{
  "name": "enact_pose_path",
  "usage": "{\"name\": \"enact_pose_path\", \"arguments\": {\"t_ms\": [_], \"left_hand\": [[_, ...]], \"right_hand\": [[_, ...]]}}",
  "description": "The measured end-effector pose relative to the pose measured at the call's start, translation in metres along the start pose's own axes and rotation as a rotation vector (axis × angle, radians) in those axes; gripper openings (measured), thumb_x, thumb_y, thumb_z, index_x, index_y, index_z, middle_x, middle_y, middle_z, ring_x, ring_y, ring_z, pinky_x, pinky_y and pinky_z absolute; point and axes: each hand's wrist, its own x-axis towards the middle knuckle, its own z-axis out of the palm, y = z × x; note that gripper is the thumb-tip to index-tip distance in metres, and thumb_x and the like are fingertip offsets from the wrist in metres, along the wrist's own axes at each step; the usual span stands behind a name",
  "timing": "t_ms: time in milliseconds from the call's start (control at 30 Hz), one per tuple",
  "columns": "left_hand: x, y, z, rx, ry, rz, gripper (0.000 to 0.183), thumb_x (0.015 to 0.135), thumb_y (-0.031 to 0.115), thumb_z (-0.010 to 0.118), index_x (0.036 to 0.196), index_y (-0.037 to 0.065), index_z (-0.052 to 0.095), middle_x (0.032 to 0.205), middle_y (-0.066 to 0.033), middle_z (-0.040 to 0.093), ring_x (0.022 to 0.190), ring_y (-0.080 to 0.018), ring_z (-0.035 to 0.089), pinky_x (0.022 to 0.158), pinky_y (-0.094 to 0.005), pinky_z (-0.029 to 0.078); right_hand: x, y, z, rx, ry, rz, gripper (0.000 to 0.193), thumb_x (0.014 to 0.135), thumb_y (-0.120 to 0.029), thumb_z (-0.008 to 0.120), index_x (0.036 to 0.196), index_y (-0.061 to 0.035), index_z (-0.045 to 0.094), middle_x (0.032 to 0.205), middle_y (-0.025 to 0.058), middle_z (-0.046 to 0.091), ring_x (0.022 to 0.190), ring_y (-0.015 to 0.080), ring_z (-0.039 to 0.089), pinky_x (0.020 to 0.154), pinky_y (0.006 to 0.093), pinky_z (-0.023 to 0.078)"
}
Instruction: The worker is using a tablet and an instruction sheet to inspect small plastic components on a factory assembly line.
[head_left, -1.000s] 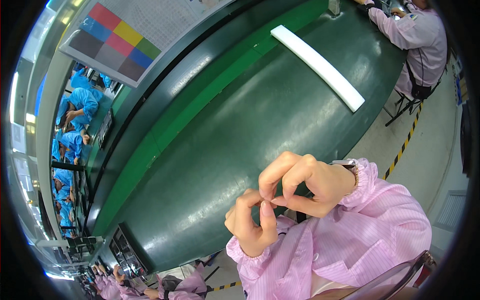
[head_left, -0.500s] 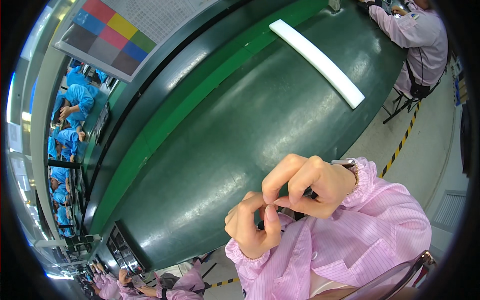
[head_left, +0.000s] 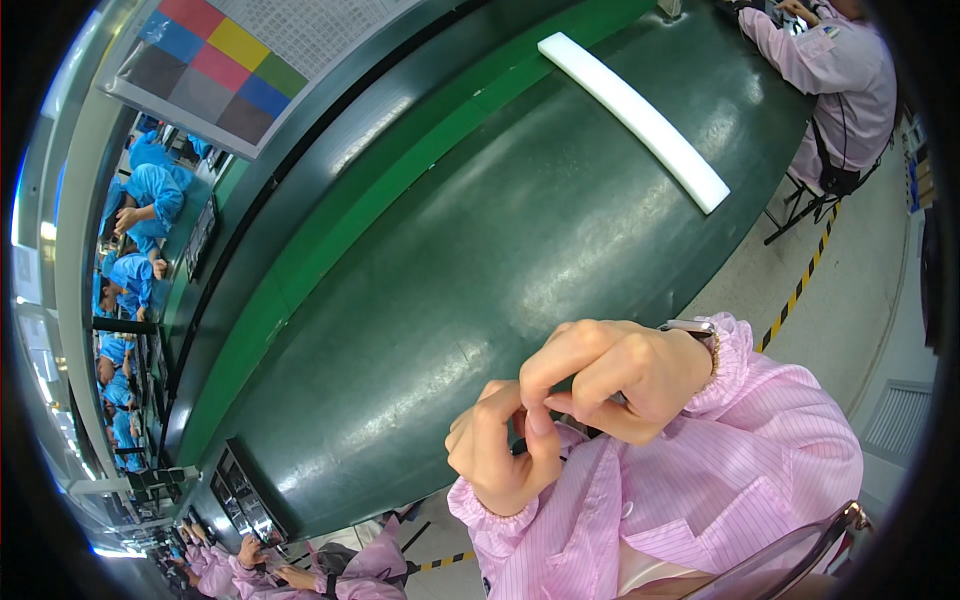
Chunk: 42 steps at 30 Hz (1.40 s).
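Close to my chest, beside the near edge of the dark green table (head_left: 420, 330), my two hands meet at the fingertips. My left hand (head_left: 500, 450) is closed, thumb against the curled fingers. Just right of it my right hand (head_left: 620, 380) is also closed in a pinch, its fingertips touching those of the left. Anything between the fingertips is too small or hidden to make out. A watch (head_left: 692, 327) is on my right wrist, at the pink striped cuff.
A long white foam-like strip (head_left: 640, 120) lies toward the table's far right. A black tray with parts (head_left: 245, 495) stands at the left end. A co-worker in pink (head_left: 845, 90) sits at the far right. A colour-patch board (head_left: 225, 70) hangs at upper left.
My right-hand fingers have flattened and lowered slightly over the left fingertips. Both hands stay pinched together in nearly the same place.
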Motion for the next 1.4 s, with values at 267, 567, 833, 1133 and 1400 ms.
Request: {"name": "enact_pose_path", "arguments": {"t_ms": [267, 567, 833, 1133, 1400], "left_hand": [[-0.003, -0.003, 0.003, 0.067, -0.017, 0.014, 0.010, 0.083, 0.004, 0.053, 0.090, -0.003, 0.049, 0.060, -0.0078, 0.053, 0.043, -0.0156, 0.049, 0.041, -0.0258, 0.038], [-0.006, -0.005, 0.011, 0.031, -0.017, -0.023, 0.018, 0.092, 0.015, 0.048, 0.091, -0.002, 0.042, 0.066, -0.0120, 0.059, 0.051, -0.0198, 0.058, 0.046, -0.0279, 0.045], [-0.008, -0.007, 0.019, -0.021, 0.041, -0.031, 0.019, 0.092, 0.016, 0.047, 0.091, -0.002, 0.042, 0.069, -0.0130, 0.060, 0.053, -0.0203, 0.060, 0.048, -0.0283, 0.047], [-0.004, -0.003, 0.022, -0.117, 0.077, -0.118, 0.021, 0.096, 0.016, 0.038, 0.091, -0.004, 0.042, 0.065, -0.0110, 0.058, 0.048, -0.0133, 0.053, 0.043, -0.0245, 0.041], [-0.004, -0.004, 0.022, -0.148, 0.079, -0.065, 0.021, 0.096, 0.015, 0.034, 0.091, -0.004, 0.042, 0.063, -0.0100, 0.057, 0.047, -0.0104, 0.049, 0.041, -0.0232, 0.038]], "right_hand": [[0.000, 0.002, 0.002, 0.003, 0.023, 0.012, 0.033, 0.076, 0.018, 0.044, 0.101, -0.0035, 0.039, 0.100, 0.0161, 0.049, 0.083, 0.0291, 0.054, 0.069, 0.0366, 0.048], [0.004, 0.004, 0.006, 0.012, 0.137, 0.056, 0.026, 0.073, 0.013, 0.053, 0.056, 0.0009, 0.038, 0.076, 0.0176, 0.055, 0.047, 0.0259, 0.048, 0.042, 0.0324, 0.036], [0.004, 0.007, 0.007, 0.051, 0.156, 0.043, 0.025, 0.072, 0.015, 0.049, 0.056, 0.0023, 0.036, 0.070, 0.0169, 0.050, 0.047, 0.0263, 0.047, 0.038, 0.0315, 0.035], [0.004, 0.011, 0.010, 0.021, 0.220, -0.001, 0.027, 0.071, 0.016, 0.051, 0.054, 0.0020, 0.035, 0.075, 0.0190, 0.052, 0.046, 0.0258, 0.047, 0.040, 0.0316, 0.037], [0.002, 0.010, 0.009, 0.044, 0.179, 0.044, 0.028, 0.071, 0.016, 0.053, 0.053, 0.0010, 0.037, 0.078, 0.0192, 0.053, 0.046, 0.0256, 0.049, 0.041, 0.0305, 0.040]]}}
